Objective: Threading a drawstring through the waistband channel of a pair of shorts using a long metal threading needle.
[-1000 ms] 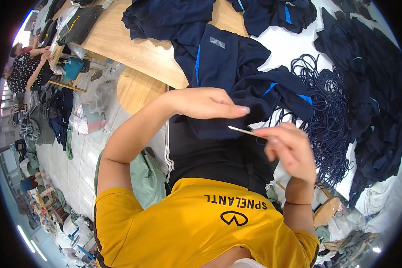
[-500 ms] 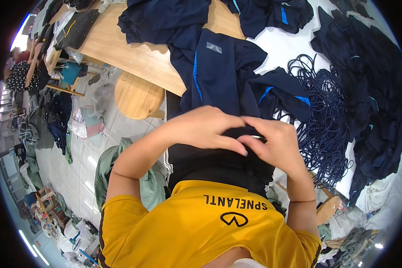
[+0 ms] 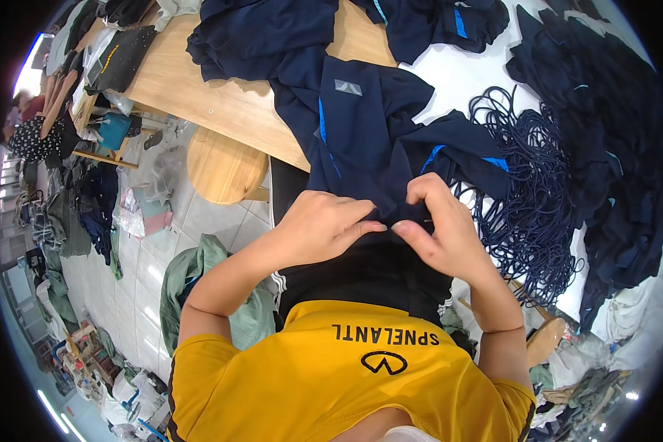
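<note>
Both hands meet at the near hem of the navy garment (image 3: 376, 147): my left hand (image 3: 324, 225) curled and pinching the fabric, my right hand (image 3: 438, 228) pinching it just beside. Garment lies over the wooden surface (image 3: 221, 103) edge. Pile of navy cords (image 3: 530, 191) right of it, more dark garments (image 3: 611, 132) beyond.

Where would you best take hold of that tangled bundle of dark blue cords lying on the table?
Probably at the upper loops of the dark blue cords, coming from above. There the strands curve clear over the white table surface, while the lower ends trail off the edge in a loose tangle beside the right hand.
</note>
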A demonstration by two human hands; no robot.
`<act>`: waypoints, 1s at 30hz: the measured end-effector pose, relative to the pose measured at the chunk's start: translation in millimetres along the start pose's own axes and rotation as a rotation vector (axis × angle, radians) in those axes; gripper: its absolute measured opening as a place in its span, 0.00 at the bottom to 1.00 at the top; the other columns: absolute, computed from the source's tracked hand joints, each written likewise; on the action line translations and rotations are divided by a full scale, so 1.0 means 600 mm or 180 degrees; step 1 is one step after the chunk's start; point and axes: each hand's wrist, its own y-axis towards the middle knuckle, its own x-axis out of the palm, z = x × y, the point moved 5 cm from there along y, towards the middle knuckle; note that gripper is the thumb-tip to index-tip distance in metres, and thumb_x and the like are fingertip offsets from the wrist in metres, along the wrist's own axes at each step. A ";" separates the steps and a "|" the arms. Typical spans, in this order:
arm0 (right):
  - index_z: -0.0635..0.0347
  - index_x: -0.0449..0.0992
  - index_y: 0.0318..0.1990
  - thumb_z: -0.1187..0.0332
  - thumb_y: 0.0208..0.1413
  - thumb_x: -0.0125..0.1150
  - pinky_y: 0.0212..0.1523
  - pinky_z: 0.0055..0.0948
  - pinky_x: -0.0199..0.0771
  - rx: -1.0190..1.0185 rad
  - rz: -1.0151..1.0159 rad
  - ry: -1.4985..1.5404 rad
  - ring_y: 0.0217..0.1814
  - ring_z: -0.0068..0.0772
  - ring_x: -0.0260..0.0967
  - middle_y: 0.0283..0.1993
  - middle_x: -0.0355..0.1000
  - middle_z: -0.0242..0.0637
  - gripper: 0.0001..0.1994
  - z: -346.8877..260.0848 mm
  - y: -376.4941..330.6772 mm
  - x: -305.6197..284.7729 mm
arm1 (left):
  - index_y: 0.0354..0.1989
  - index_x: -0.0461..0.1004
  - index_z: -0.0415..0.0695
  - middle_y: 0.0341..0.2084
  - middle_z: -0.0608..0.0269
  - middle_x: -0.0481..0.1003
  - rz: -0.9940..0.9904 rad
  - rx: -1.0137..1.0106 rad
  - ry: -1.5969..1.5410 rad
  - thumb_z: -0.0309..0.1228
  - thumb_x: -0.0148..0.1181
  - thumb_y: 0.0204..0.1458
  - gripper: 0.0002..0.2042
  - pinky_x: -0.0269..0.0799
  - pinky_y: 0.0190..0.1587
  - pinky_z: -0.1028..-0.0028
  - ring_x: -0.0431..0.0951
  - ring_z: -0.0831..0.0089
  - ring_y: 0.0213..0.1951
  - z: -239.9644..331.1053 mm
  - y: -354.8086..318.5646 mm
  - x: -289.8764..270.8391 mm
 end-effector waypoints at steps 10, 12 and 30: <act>0.62 0.76 0.48 0.53 0.67 0.36 0.49 0.28 0.64 0.0840 0.0374 0.1591 0.50 0.27 0.69 0.48 0.75 0.40 0.25 0.020 -0.020 -0.088 | 0.28 0.74 0.47 0.13 0.66 0.69 0.0132 0.0929 0.1674 0.33 0.64 0.40 0.08 0.64 0.22 0.70 0.71 0.65 0.17 -0.046 0.013 -0.149; 0.60 0.72 0.55 0.57 0.59 0.55 0.51 0.30 0.65 0.1706 -0.0647 0.1215 0.49 0.34 0.72 0.49 0.74 0.47 0.21 0.020 -0.040 -0.079 | 0.29 0.76 0.47 0.13 0.68 0.66 0.0110 0.1129 0.1845 0.31 0.63 0.32 0.11 0.67 0.29 0.70 0.69 0.67 0.18 -0.033 0.023 -0.164; 0.64 0.68 0.29 0.80 0.43 0.57 0.29 0.19 0.61 0.1063 0.0557 0.0170 0.26 0.19 0.59 0.24 0.65 0.32 0.06 0.008 -0.046 -0.154 | 0.33 0.77 0.34 0.22 0.66 0.74 -0.1215 -0.0607 -0.2391 0.34 0.64 0.52 0.12 0.65 0.31 0.80 0.67 0.86 0.27 -0.068 0.063 0.017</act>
